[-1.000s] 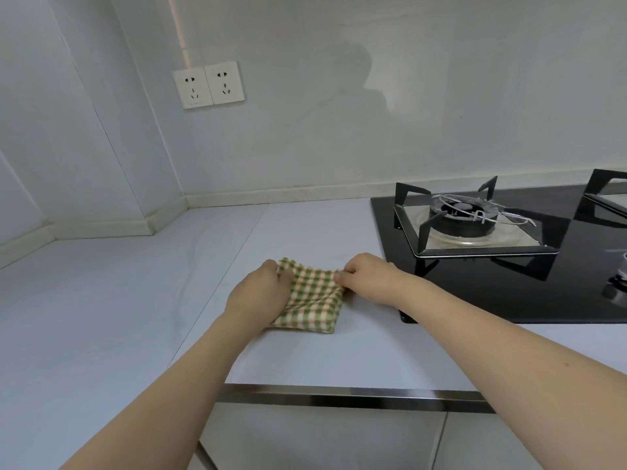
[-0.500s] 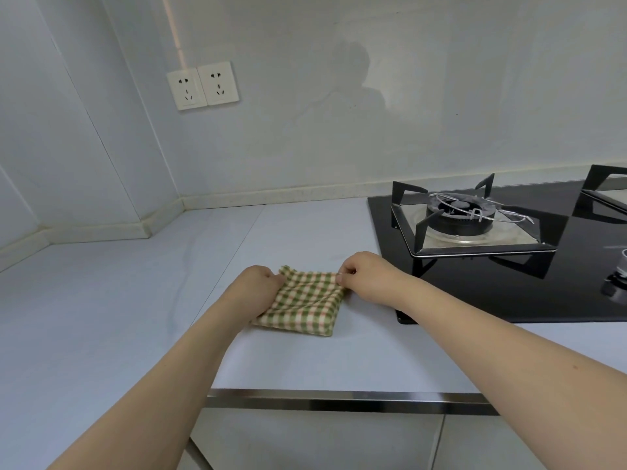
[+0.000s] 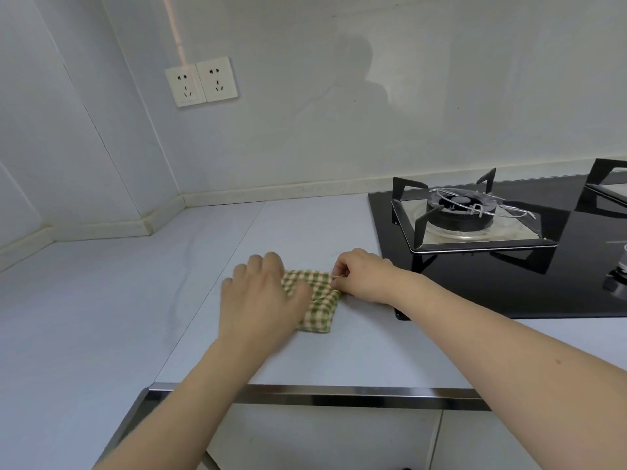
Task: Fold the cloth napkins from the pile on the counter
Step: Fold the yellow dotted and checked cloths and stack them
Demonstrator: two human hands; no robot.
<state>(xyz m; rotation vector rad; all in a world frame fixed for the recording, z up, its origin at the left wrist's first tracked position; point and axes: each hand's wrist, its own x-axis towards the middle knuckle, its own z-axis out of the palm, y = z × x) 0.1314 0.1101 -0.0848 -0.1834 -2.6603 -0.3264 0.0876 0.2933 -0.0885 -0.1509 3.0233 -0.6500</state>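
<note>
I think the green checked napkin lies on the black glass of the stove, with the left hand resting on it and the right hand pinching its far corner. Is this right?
Not quite. The head view shows the green checked napkin on the pale counter, beside the stove, not on its black glass. The rest holds: the left hand rests on it and the right hand pinches its far corner.

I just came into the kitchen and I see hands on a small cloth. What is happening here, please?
A person is folding a green checked napkin on the light counter, just left of the black gas stove. The left hand lies over the napkin's left part with fingers spread, pressing it down. The right hand pinches the far right corner of the cloth. The napkin is already a small, compact square, so the fold looks nearly finished. No other napkins show in this view.
</note>
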